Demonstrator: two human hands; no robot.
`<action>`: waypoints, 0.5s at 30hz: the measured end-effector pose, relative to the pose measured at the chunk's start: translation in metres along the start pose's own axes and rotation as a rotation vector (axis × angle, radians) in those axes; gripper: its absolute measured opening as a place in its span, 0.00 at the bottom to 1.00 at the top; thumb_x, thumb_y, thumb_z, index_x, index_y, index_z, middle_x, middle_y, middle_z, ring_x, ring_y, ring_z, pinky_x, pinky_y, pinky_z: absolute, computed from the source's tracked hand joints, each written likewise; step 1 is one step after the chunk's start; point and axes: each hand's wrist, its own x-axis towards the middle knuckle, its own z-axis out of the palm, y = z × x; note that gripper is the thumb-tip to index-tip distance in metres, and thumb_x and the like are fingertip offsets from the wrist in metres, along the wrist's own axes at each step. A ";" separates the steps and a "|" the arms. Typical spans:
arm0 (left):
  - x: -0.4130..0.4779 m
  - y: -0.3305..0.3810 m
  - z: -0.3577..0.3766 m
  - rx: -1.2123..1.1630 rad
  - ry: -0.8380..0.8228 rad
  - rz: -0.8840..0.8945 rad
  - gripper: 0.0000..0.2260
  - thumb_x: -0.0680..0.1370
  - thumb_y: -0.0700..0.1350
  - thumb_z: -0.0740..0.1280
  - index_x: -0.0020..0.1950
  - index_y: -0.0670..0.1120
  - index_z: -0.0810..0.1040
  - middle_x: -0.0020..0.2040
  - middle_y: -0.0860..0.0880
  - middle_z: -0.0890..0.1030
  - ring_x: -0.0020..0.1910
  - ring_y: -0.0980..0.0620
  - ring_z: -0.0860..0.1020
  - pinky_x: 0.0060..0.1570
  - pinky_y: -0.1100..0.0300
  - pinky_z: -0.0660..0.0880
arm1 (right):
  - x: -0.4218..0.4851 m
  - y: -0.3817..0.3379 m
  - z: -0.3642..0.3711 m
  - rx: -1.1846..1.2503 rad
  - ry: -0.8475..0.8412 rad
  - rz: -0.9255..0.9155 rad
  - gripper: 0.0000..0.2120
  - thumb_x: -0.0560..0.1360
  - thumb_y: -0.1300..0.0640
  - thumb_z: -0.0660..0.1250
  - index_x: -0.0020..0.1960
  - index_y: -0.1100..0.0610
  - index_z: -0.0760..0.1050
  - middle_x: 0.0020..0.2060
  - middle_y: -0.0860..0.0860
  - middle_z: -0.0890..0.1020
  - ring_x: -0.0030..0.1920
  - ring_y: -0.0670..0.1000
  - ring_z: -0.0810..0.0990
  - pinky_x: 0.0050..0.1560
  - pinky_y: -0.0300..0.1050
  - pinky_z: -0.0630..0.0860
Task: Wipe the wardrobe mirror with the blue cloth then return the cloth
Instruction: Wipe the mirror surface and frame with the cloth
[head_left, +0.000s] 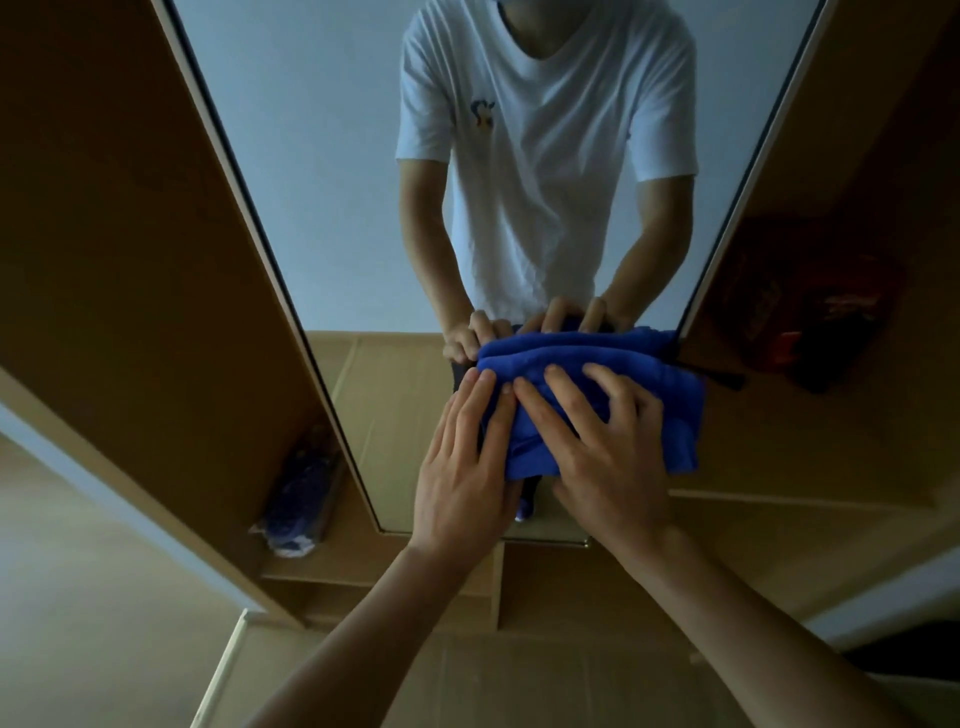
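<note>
Above the grip on the blue cloth (597, 374), bare mirror (363, 208) glass lies open, and leftward too, up to the left frame (291, 312). Rightward, the right frame (727, 234) meets the cloth. The bottom edge (550, 540) is just below.

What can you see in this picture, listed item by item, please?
Wardrobe mirror: one, tall glass panel in the middle, reflecting a person in a white T-shirt.
Blue cloth: one, blue, bunched against the mirror's lower part.
Wardrobe: one, brown wood, panels on either side of the mirror.
Wrapped bundle: one, bluish in clear wrap, on a shelf at lower left.
Red object: one, red and dark, right of the mirror; too dim to identify.
Left hand: one, fingers straight, touching the cloth's left edge.
Right hand: one, fingers spread, pressing the cloth to the mirror.
</note>
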 end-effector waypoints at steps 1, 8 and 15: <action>-0.007 -0.001 0.005 -0.004 -0.016 -0.011 0.26 0.82 0.48 0.64 0.78 0.38 0.65 0.79 0.39 0.63 0.80 0.40 0.60 0.73 0.42 0.68 | -0.006 -0.002 0.005 0.005 -0.019 0.000 0.27 0.75 0.54 0.69 0.73 0.52 0.70 0.69 0.55 0.75 0.66 0.63 0.70 0.61 0.63 0.69; -0.068 -0.013 0.049 0.014 -0.177 -0.050 0.31 0.80 0.48 0.68 0.80 0.41 0.61 0.80 0.40 0.60 0.81 0.41 0.59 0.75 0.43 0.66 | -0.063 -0.015 0.042 0.059 -0.198 0.006 0.24 0.78 0.52 0.62 0.73 0.52 0.71 0.68 0.55 0.76 0.67 0.61 0.70 0.62 0.64 0.70; -0.106 -0.017 0.082 -0.031 -0.241 -0.123 0.31 0.81 0.48 0.66 0.81 0.41 0.60 0.81 0.41 0.59 0.82 0.43 0.56 0.76 0.44 0.65 | -0.103 -0.026 0.074 0.090 -0.243 0.023 0.24 0.78 0.54 0.62 0.73 0.51 0.71 0.69 0.54 0.75 0.67 0.61 0.70 0.62 0.64 0.70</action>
